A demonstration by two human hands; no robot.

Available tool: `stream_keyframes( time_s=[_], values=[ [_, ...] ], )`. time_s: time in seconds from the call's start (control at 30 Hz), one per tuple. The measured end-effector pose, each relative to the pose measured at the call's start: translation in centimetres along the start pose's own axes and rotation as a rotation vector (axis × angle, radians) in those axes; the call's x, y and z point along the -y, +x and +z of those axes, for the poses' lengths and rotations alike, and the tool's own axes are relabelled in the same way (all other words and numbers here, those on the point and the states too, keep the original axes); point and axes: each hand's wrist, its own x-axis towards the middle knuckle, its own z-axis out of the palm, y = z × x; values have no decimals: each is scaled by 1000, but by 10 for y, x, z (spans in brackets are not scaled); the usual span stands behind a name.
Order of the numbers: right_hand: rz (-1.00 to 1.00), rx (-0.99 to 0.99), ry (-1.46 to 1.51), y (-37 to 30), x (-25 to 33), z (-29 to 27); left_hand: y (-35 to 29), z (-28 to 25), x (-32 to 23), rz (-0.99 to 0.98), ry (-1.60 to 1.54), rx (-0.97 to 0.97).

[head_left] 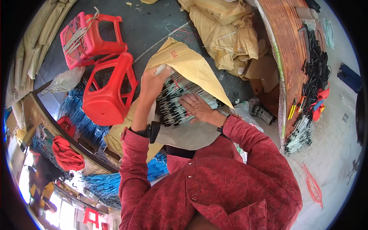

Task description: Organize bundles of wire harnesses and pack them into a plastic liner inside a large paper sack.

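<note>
A yellow-brown paper sack (191,61) lies open in front of me, its upper flap raised to a peak. Inside are bundles of thin black-and-white strips (168,100), some tied with red string. My left hand (154,81) grips the sack's edge at the upper left, the thumb on top and the fingers partly hidden behind the paper. Spread flat on the bundles, my right hand (198,106) has its fingers apart and grasps nothing. The sack's pale near side (188,134) reaches toward my lap.
Two red plastic stools (105,102) stand at the left, near piled blue strips (74,109). Crumpled paper sacks (226,38) lie at the far side. A wooden tabletop (285,38) at the right bears black strips (316,57) and yellow-handled tools (292,110).
</note>
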Motion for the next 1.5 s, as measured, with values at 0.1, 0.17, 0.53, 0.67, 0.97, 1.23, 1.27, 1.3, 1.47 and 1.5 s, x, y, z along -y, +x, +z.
stream_keyframes(
  time_s=[0.1, 0.17, 0.53, 0.67, 0.97, 1.23, 1.27, 1.3, 1.47, 1.5],
  values=[
    [17, 55, -188, 3, 2, 9, 6, 3, -5, 44, -51, 15],
    [151, 121, -340, 12, 5, 13, 9, 3, -5, 68, -75, 32],
    [56, -289, -271, 64, 1, -48, 1, -13, 17, 238, 214, 127],
    [191, -186, -204, 101, -17, -55, -2, -8, 20, 268, 348, 9],
    [332, -23, 776, 119, -54, -75, -31, 4, 14, 158, 345, -50],
    [50, -119, 904, 116, -82, -52, -88, 32, -33, 587, 460, -109],
    [29, -140, 915, 113, -73, -45, -90, 40, -23, 464, 397, 61],
    [31, -171, 916, 113, -71, -40, -86, 54, -11, 349, 325, 253],
    [117, -379, 886, 161, -51, -10, -37, 48, 51, 584, 925, -180],
    [133, -423, 876, 158, -63, -10, -29, 45, 68, 526, 813, -197]
  ],
)
